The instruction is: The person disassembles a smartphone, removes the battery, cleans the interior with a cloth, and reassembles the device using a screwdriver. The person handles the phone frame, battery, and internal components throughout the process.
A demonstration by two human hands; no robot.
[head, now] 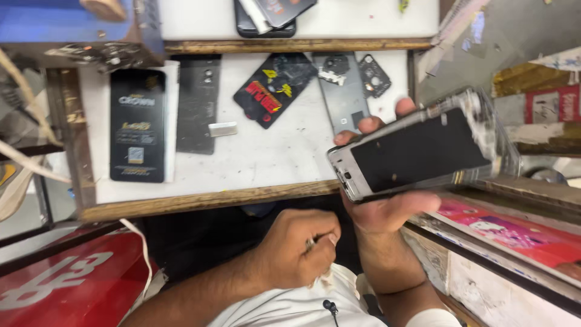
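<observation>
My right hand point(387, 209) grips a phone point(423, 151) with a black screen and a silver frame, held tilted above the right end of the white worktop point(266, 157); its far end looks blurred. My left hand point(296, 248) is closed in a fist just below the worktop's wooden front edge, close to my right wrist. A small shiny metal bit point(310, 244) shows between its fingers; what it is I cannot tell.
On the worktop lie a black box point(138, 124), a dark grey back panel point(196, 103), a black card with red and yellow print point(275, 88), a grey phone back point(342, 91) and a small camera frame point(374, 75). A red board point(60, 278) sits lower left, a pink sheet point(514, 233) at right.
</observation>
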